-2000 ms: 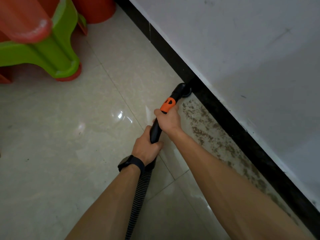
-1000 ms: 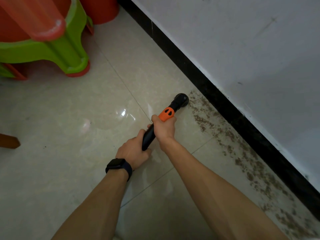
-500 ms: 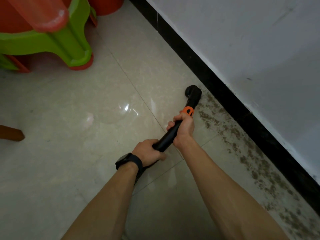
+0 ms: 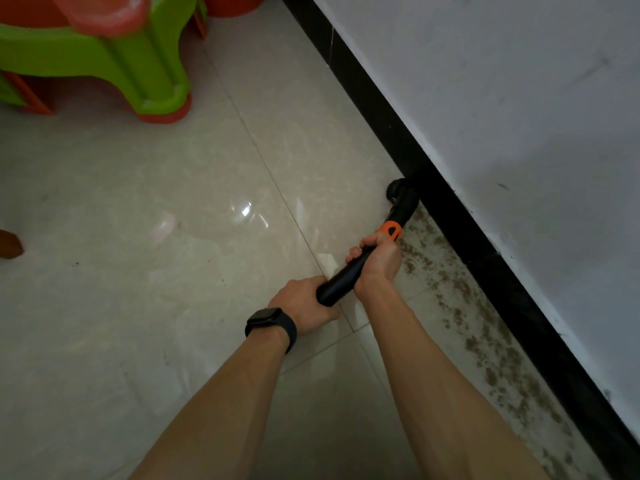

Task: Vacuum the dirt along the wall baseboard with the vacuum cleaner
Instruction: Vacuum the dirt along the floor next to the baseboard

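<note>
A black vacuum wand with an orange collar points toward the black baseboard. Its round nozzle sits on the tile, touching the baseboard's foot. My right hand grips the wand just below the orange collar. My left hand, with a dark watch on its wrist, grips the wand's lower end. A band of brown dirt lies on the floor along the baseboard, from the nozzle back toward me.
The white wall rises to the right above the baseboard. A green and orange plastic stool stands at the upper left on the glossy beige tile floor. A brown wooden piece pokes in at the left edge.
Over the last second, both hands pushed the wand forward and to the right. The nozzle went from the open tile to the foot of the baseboard.
</note>
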